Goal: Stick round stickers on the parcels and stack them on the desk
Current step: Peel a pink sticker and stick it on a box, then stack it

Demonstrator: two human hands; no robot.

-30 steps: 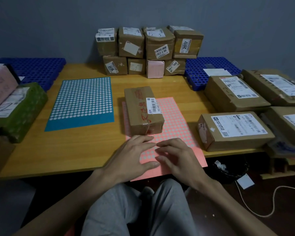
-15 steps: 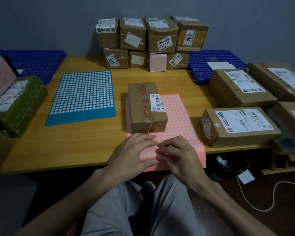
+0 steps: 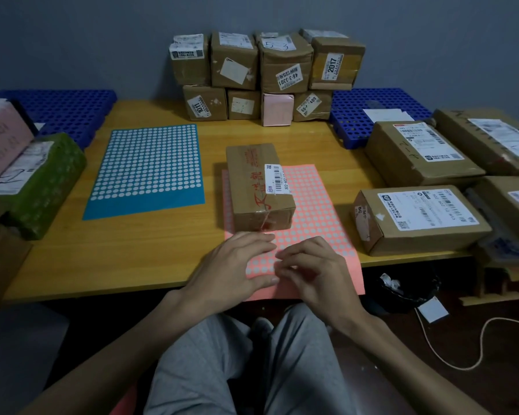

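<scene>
A brown taped parcel with a barcode label lies on a pink sheet of round stickers at the desk's front middle. My left hand rests flat on the sheet's near edge with fingers spread. My right hand is beside it, fingertips curled down on the stickers and touching the left fingertips. Whether a sticker is pinched I cannot tell. A blue sticker sheet lies to the left. Stacked parcels stand against the wall at the back.
Larger brown parcels sit at the right of the wooden desk. A green parcel and a pink one lie at the left. Blue perforated trays flank the stack. A cable and a bin lie on the floor at right.
The view has tilted slightly. Both hands stay on the pink sheet's near edge, with the right fingers curling a little more against the left fingertips.
</scene>
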